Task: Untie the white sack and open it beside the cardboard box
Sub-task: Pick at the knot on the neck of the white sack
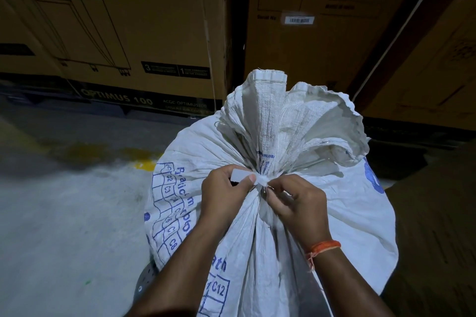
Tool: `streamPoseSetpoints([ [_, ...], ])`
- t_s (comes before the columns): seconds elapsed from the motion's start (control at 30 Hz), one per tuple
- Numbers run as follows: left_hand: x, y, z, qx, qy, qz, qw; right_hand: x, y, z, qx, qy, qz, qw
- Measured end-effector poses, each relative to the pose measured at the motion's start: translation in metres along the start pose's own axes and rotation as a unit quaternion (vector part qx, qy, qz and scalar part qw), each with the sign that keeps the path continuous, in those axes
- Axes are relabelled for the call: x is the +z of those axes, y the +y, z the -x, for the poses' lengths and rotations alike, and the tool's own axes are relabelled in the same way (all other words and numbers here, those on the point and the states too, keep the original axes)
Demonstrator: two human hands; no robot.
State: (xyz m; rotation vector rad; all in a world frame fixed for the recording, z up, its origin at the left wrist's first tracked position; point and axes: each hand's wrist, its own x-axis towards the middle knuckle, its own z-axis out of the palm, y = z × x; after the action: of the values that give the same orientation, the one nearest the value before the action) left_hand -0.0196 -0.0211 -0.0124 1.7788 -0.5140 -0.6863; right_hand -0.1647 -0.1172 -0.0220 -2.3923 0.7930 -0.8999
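A full white woven sack (342,216) with blue print stands upright on the floor in front of me. Its neck is gathered and bound by a white tie knot (261,179), with the mouth fanning out above. My left hand (224,194) pinches a flat white strip of the tie just left of the knot. My right hand (296,204), an orange thread at its wrist, pinches the tie at the knot's right side. A large cardboard box (322,41) stands right behind the sack.
Another big cardboard box (123,28) printed "OPTIMUS 100" stands at the back left, and a third box (432,77) at the right. Grey concrete floor (64,208) with a yellow mark (145,164) spreads to the left of the sack.
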Motion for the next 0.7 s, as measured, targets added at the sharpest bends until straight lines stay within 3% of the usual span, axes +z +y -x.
streamPoseSetpoints([
  [0.17,-0.008,0.007,-0.004,-0.056,-0.087,0.161,0.981,-0.005,0.000,0.001,-0.013,0.004,-0.002,1.000],
  [0.27,-0.019,0.008,-0.013,-0.069,-0.090,0.184,0.976,-0.008,0.002,0.003,-0.020,-0.010,0.010,1.000],
  [0.33,-0.026,0.003,-0.021,-0.022,-0.079,0.137,0.987,-0.008,0.003,0.003,-0.029,-0.015,0.017,0.999],
  [0.4,-0.031,-0.004,-0.032,0.079,-0.085,0.001,0.993,-0.008,0.003,0.002,-0.034,-0.016,0.017,0.999],
  [0.5,-0.028,-0.004,-0.044,0.185,-0.135,-0.172,0.958,-0.007,0.001,0.002,-0.028,-0.019,0.005,0.999],
  [0.7,-0.019,-0.008,-0.049,0.223,-0.164,-0.227,0.934,-0.001,-0.001,-0.002,0.031,-0.010,-0.069,0.997],
])
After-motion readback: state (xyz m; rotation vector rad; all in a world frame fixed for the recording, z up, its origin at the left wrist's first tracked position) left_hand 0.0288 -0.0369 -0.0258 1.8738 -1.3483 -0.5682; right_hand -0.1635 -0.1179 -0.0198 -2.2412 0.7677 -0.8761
